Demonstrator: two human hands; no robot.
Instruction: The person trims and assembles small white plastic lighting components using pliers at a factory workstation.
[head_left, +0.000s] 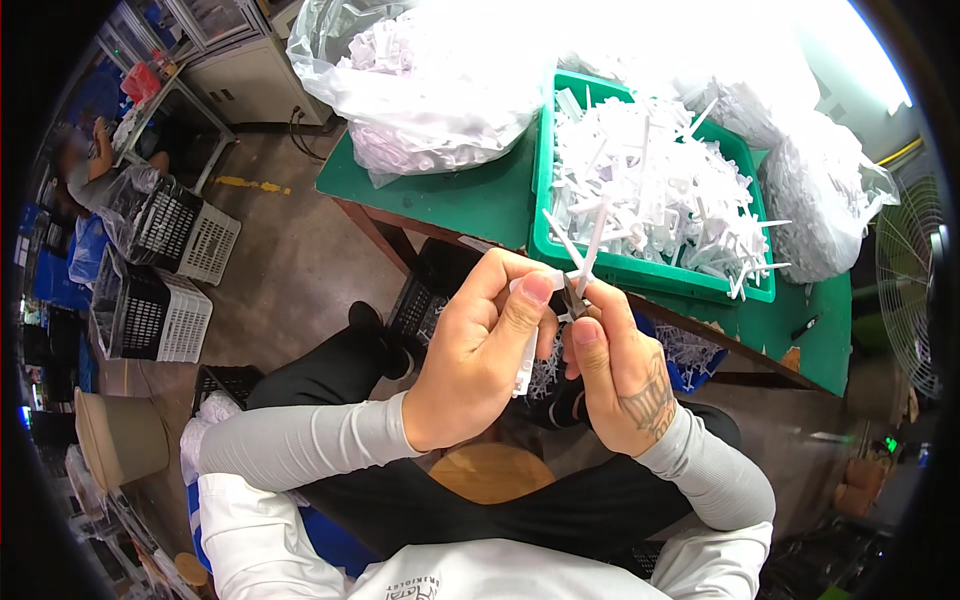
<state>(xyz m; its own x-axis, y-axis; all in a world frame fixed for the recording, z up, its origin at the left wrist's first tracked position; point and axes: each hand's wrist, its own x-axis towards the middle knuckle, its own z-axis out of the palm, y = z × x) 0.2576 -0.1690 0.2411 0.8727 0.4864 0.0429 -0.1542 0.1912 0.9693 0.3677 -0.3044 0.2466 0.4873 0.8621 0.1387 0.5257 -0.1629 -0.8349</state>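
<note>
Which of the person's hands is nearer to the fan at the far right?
Right. The right hand is left of the fan, gripping a pliers-like tool; the left hand lies farther left, holding a white plastic piece.

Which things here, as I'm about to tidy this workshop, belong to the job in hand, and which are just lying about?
Likely in the job:
- white plastic piece in the left hand
- metal cutters in the right hand
- green tray of white parts

Apparently just lying about:
- beige bin
- white crates
- fan
</note>
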